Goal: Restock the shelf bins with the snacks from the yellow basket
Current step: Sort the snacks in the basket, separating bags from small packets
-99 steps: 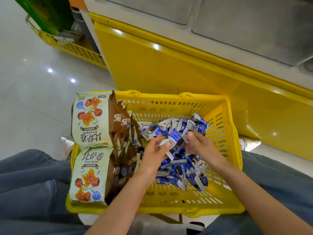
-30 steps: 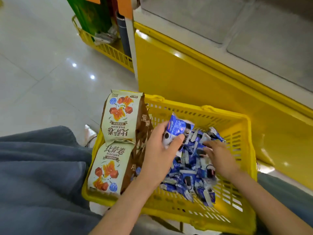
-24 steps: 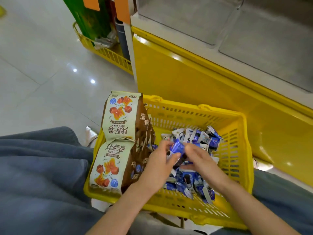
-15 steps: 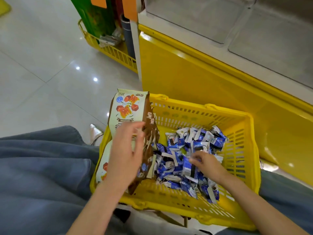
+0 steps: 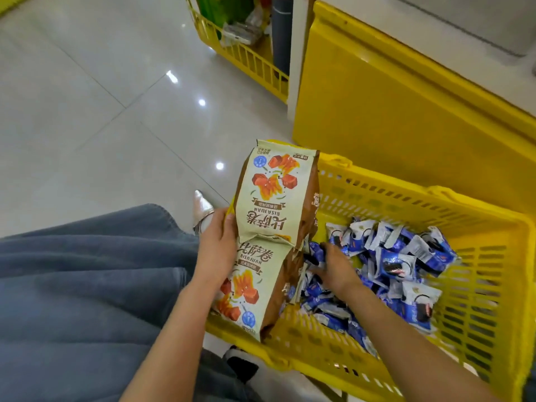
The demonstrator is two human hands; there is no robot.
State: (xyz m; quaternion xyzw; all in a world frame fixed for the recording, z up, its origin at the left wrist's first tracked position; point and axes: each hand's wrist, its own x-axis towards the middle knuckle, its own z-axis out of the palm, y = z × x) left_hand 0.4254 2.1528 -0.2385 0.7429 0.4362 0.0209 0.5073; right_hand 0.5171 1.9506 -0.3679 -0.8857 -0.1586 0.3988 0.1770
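Crinkly foil bags (image 5: 275,195), standing at yellow basket (image 5: 490,274) left wall. Left hand (image 5: 217,245) wrapped round the bag edge; right hand (image 5: 336,266) spread over blue packets (image 5: 397,262). Probably light, slippery, crushable; better gripped by the sides.

The yellow basket (image 5: 481,256) is open from above. Tall snack bags (image 5: 275,198) wall off its left side, and blue packets (image 5: 391,262) crowd the middle. Bare mesh floor shows along the near edge and the right. A yellow cabinet (image 5: 391,111) stands close behind.
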